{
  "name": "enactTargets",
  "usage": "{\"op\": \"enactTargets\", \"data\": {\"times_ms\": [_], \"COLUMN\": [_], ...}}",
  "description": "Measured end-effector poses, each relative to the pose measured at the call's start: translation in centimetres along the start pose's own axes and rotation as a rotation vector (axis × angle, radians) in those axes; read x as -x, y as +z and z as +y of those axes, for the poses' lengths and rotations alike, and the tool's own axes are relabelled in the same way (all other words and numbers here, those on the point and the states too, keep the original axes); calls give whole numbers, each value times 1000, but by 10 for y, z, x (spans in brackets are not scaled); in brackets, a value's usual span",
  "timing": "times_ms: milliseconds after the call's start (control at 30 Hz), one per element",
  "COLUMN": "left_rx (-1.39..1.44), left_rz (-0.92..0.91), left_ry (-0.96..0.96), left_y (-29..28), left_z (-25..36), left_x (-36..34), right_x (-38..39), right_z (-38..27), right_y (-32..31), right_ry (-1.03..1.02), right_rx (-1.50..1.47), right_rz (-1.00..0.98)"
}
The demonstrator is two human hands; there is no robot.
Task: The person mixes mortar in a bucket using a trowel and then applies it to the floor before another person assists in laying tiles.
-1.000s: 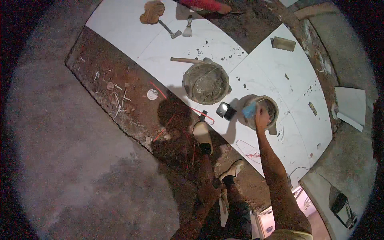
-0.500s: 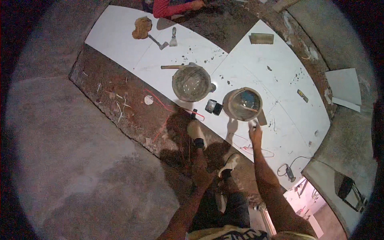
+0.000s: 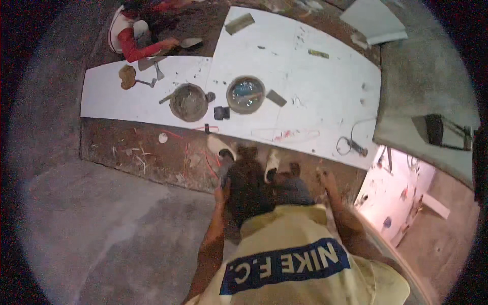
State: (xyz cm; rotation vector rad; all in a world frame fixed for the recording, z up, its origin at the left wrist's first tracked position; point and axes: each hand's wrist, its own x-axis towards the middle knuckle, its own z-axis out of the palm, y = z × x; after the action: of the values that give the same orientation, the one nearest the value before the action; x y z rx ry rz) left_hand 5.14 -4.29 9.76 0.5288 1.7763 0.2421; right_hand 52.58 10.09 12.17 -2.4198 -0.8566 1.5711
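Note:
My left hand (image 3: 221,192) hangs low beside my left leg, over the brown dirt strip. Its fingers are dark and smeared, so what they hold, if anything, does not show. On the other side, my right hand (image 3: 327,179) is held over the dirt near the white board's front edge, fingers loosely apart and no object visible in it. Both hands are away from the board. On the board ahead stand a round bucket of grey mix (image 3: 188,103) and a bucket with water (image 3: 246,93), a stick-like handle lying in it. A dark flat rectangular piece (image 3: 276,98) lies beside the water bucket.
A co-worker in red sleeves (image 3: 133,47) crouches far left with a trowel (image 3: 191,42). A scraper (image 3: 159,71), a brown lump (image 3: 127,77), small black boxes (image 3: 221,113) and a corded device (image 3: 359,148) lie on the white board (image 3: 325,101). My shoes (image 3: 221,146) stand at its edge.
My right hand has left the water bucket's side and drawn back toward my body. The view has turned and my torso now shows. The co-worker is more in view, with a trowel.

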Motion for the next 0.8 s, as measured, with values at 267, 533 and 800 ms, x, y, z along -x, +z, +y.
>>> {"op": "enactTargets", "data": {"times_ms": [267,533,800], "left_rx": [-64,-921,-1336], "left_rz": [149,-177,-93], "left_ry": [117,335,535], "left_y": [1,13,46], "left_z": [-42,47,72], "left_x": [75,157,107], "right_x": [50,128,152], "right_z": [10,53,64], "right_y": [-92,-145,-111], "right_ry": [-459,-425,-586], "right_rx": [359,887,757], "right_rz": [-184,-677,-768]}}
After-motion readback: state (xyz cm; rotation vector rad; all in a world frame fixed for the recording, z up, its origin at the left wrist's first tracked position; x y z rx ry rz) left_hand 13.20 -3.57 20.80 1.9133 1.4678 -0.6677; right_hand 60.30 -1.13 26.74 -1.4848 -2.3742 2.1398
